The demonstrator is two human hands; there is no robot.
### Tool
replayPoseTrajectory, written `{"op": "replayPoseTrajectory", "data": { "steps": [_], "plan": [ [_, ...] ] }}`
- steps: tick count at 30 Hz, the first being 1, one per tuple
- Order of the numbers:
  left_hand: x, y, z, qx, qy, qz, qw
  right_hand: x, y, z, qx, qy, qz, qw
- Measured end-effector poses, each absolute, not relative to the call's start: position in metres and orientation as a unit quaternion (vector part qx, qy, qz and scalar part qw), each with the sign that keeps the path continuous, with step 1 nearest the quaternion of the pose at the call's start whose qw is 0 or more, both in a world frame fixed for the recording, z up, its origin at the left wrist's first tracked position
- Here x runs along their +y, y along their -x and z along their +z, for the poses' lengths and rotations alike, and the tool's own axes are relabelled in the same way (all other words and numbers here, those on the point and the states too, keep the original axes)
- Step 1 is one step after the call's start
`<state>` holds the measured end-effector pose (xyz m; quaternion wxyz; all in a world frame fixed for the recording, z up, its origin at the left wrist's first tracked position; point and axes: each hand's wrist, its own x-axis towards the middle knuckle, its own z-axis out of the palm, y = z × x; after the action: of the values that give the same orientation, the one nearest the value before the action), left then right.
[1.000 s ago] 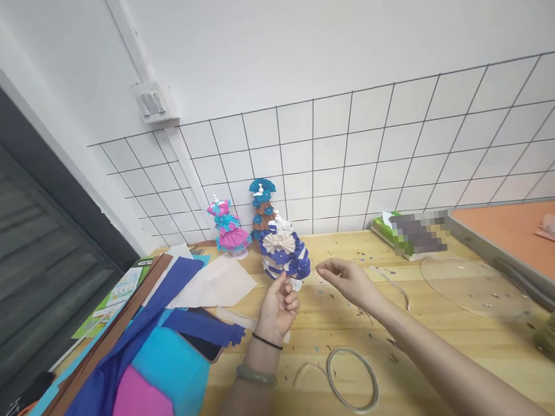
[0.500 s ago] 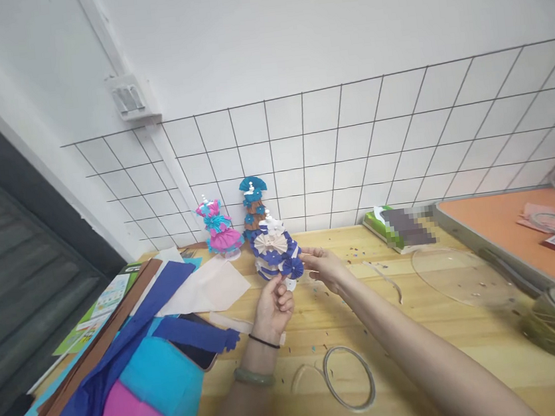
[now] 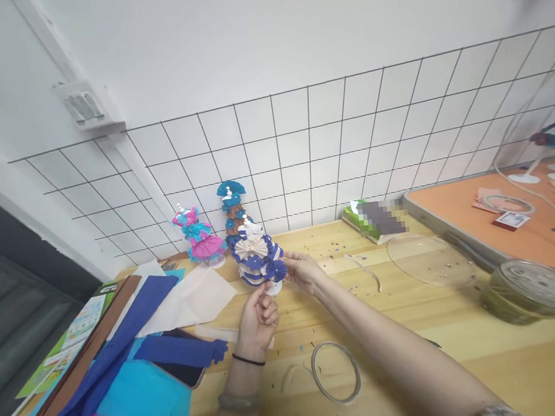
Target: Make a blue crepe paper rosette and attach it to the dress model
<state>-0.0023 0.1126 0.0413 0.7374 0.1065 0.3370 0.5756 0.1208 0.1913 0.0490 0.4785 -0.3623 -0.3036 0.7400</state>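
A small paper dress figure [image 3: 254, 257] in dark blue and cream rosettes stands on a white base at the middle of the wooden table [image 3: 421, 325]. My left hand [image 3: 257, 318] is closed around its base from below. My right hand [image 3: 303, 272] pinches at the blue rosette on its right side, fingers pressed together. Behind it stand a pink and turquoise paper figure [image 3: 197, 238] and a teal and brown one [image 3: 231, 203].
Sheets of blue, turquoise, pink and cream paper [image 3: 141, 377] cover the left of the table. A clear ring [image 3: 336, 372] lies near me, a clear plastic disc [image 3: 431, 260] and a lidded jar [image 3: 531, 286] to the right. An orange tray [image 3: 483, 211] and wire grid [image 3: 350, 139] stand behind.
My right hand moved left from open air onto the figure's right side and closed on its blue rosette. The view swung to the right; my left hand kept hold of the base.
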Motion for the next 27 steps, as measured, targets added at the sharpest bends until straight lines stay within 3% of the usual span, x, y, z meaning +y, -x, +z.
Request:
{"op": "replayPoseTrajectory", "data": {
  "steps": [7,12,14,22,27],
  "plan": [
    [0.102,0.018,0.044,0.42,-0.138,0.666,0.601,0.192,-0.122,0.045,-0.295,0.354,0.749,0.476],
    [0.106,0.036,0.082,0.436,-0.187,0.777,0.414,0.193,-0.124,0.044,-0.282,0.364,0.747,0.479],
    [0.112,0.038,0.105,0.464,-0.294,0.794,0.261,0.194,-0.126,0.044,-0.278,0.37,0.746,0.479],
    [0.155,0.034,0.172,0.569,-0.614,0.546,0.019,0.171,-0.159,0.05,-0.271,0.408,0.725,0.484],
    [0.179,0.033,0.185,0.601,-0.677,0.425,-0.007,0.134,-0.212,0.053,-0.289,0.423,0.714,0.477]
  ]
}}
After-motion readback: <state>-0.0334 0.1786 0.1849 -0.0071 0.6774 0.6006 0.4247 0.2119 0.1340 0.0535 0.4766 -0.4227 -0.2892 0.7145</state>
